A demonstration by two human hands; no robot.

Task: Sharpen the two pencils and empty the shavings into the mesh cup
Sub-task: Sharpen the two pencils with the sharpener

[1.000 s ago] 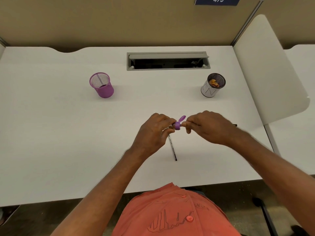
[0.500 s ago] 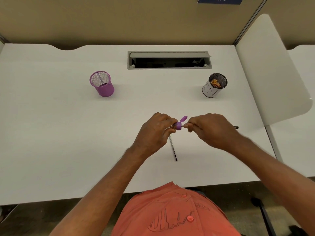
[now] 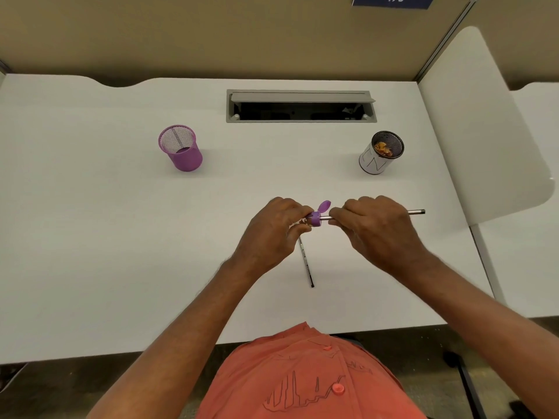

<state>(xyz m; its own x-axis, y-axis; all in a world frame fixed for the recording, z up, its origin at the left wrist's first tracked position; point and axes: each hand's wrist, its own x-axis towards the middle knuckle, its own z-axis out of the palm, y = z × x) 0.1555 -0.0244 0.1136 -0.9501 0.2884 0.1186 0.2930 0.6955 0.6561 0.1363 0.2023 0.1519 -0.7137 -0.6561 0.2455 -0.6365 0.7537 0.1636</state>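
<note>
My left hand [image 3: 272, 231] pinches a small purple sharpener [image 3: 317, 218] whose lid stands flipped open. My right hand [image 3: 375, 231] grips a silver-grey pencil [image 3: 416, 212] lying level, its tip pushed into the sharpener and its back end sticking out to the right. A few shavings show at my left fingertips. A second dark pencil [image 3: 307, 264] lies on the white desk [image 3: 121, 252] below my hands, partly hidden by the left hand. The purple mesh cup [image 3: 181, 149] stands at the far left. A white-sided mesh cup [image 3: 381, 152] at the far right holds shavings.
A grey cable hatch [image 3: 301, 105] is open at the back middle of the desk. A white divider panel [image 3: 484, 131] rises along the right edge. A tan partition wall closes off the back.
My right hand has slid a little to the right along the pencil, so more of the shaft shows next to the sharpener and at the back end. The left hand holds still.
</note>
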